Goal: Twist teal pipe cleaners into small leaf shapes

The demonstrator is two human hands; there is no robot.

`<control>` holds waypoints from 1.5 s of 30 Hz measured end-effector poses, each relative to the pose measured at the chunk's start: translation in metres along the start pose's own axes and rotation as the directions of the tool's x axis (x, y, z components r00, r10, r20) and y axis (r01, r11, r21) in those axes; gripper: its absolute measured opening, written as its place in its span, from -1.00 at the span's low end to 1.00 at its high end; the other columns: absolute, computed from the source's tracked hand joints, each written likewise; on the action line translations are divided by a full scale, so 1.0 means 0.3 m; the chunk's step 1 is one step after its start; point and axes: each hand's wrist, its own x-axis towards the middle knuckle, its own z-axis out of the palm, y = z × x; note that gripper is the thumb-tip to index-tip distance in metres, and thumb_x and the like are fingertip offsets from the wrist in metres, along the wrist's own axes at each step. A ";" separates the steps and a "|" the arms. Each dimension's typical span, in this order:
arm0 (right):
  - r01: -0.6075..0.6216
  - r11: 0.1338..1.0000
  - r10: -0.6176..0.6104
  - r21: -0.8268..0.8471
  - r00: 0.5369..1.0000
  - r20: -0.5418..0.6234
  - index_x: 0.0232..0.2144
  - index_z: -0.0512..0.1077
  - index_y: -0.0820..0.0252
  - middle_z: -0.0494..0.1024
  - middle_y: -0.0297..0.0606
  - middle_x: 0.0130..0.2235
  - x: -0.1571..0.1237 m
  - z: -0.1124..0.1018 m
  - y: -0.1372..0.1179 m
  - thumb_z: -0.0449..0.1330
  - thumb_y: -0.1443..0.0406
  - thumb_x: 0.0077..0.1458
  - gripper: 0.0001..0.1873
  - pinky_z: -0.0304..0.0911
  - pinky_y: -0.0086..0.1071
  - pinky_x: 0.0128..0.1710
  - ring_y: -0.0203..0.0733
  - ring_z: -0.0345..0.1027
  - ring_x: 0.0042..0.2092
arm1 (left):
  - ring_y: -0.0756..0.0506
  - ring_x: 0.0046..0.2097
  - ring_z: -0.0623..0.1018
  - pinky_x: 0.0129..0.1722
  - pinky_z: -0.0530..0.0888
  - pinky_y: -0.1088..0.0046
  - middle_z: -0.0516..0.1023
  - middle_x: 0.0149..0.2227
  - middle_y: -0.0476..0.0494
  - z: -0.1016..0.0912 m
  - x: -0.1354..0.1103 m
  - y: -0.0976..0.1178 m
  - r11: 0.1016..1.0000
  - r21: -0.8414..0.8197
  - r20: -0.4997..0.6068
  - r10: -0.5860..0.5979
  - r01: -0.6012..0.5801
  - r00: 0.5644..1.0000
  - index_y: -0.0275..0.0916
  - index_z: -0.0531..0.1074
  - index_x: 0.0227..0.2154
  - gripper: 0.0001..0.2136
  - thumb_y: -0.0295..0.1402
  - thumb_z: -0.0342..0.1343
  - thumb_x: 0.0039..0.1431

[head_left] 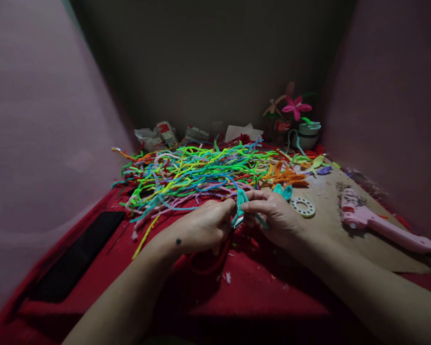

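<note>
Both hands meet over the red cloth (258,287) in front of me. My left hand (201,227) is closed, its fingers pinching a teal pipe cleaner (241,203) that is bent into a loop. My right hand (273,215) is also closed and pinches the same teal pipe cleaner from the other side. A small metal tip (238,222) shows between the two hands; I cannot tell which hand holds it. A big heap of coloured pipe cleaners (201,175) lies just beyond the hands.
A pink glue gun (377,223) lies on brown cardboard (345,239) at the right, with a white ring-shaped disc (302,207) nearer the hands. A dark flat slab (79,254) lies at the left. Pots with pipe-cleaner flowers (296,117) and packets (163,134) stand at the back wall.
</note>
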 end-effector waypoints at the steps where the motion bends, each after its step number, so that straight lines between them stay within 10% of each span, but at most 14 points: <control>1: -0.004 1.000 0.004 0.003 1.000 0.006 -0.62 0.40 0.28 0.36 -0.40 -0.62 0.000 0.000 0.000 0.26 0.46 -0.34 -0.89 0.06 -0.50 -0.60 -0.43 0.16 -0.60 | 0.05 -0.67 0.39 -0.69 0.19 0.63 0.42 -0.57 0.05 0.003 0.003 -0.002 1.000 -0.005 -0.001 0.010 -0.010 1.000 -0.18 0.35 -0.25 -0.62 -0.61 -0.12 -0.16; 8: 0.066 0.997 -0.066 -0.045 0.998 -0.012 -0.53 0.44 0.26 0.40 -0.41 -0.56 0.002 -0.003 -0.006 0.27 0.44 -0.29 -0.86 0.10 -0.49 -0.55 -0.43 0.21 -0.57 | 0.08 -0.61 0.41 -0.66 0.29 0.62 0.47 -0.36 -0.05 -0.005 0.021 0.001 0.939 -0.334 0.016 -0.076 0.076 0.997 -0.27 0.34 -0.30 -0.83 -0.42 0.01 -0.01; 13: 0.155 0.980 -0.159 -0.129 0.987 -0.024 -0.43 0.44 0.24 0.46 -0.37 -0.48 -0.004 -0.003 0.000 0.29 0.38 -0.26 -0.79 0.18 -0.43 -0.44 -0.34 0.29 -0.48 | 0.13 -0.71 0.28 -0.72 0.14 0.67 0.33 -0.68 0.07 0.017 0.036 0.014 0.833 -0.547 -0.076 -0.142 0.077 0.987 -0.30 0.32 -0.40 -0.80 -0.23 0.01 0.08; 31: 0.111 0.979 -0.110 -0.174 0.994 0.014 -0.51 0.41 0.23 0.37 -0.40 -0.56 0.003 -0.010 -0.009 0.27 0.35 -0.26 -0.86 0.10 -0.44 -0.49 -0.38 0.18 -0.53 | 0.15 -0.69 0.24 -0.68 0.18 0.66 0.27 -0.72 0.13 0.055 0.064 0.016 0.934 -0.355 -0.466 -0.150 -0.029 0.872 -0.28 0.21 -0.61 -0.87 -0.42 0.01 -0.02; 39: 0.172 0.787 -0.094 -0.593 0.982 0.161 -0.62 0.50 0.26 0.15 -0.44 -0.71 -0.018 -0.031 -0.050 0.21 0.14 -0.09 -0.72 -0.14 -0.43 -0.57 -0.43 -0.06 -0.60 | 0.08 -0.70 0.35 -0.72 0.28 0.62 0.41 -0.69 0.06 0.018 0.047 0.006 0.872 -0.484 -0.368 -0.133 -0.068 0.920 -0.26 0.19 -0.52 -0.93 -0.48 -0.05 0.02; 45: 0.037 0.914 0.039 -0.405 0.983 0.179 -0.52 0.44 0.28 0.34 -0.39 -0.63 -0.020 -0.032 -0.062 0.24 0.16 -0.10 -0.74 -0.06 -0.50 -0.66 -0.44 0.12 -0.63 | 0.01 -0.59 0.48 -0.59 0.43 0.50 0.47 -0.60 -0.01 -0.003 0.047 0.007 0.785 -0.602 -0.307 -0.056 -0.148 0.950 -0.31 0.26 -0.40 -0.90 -0.48 0.05 -0.02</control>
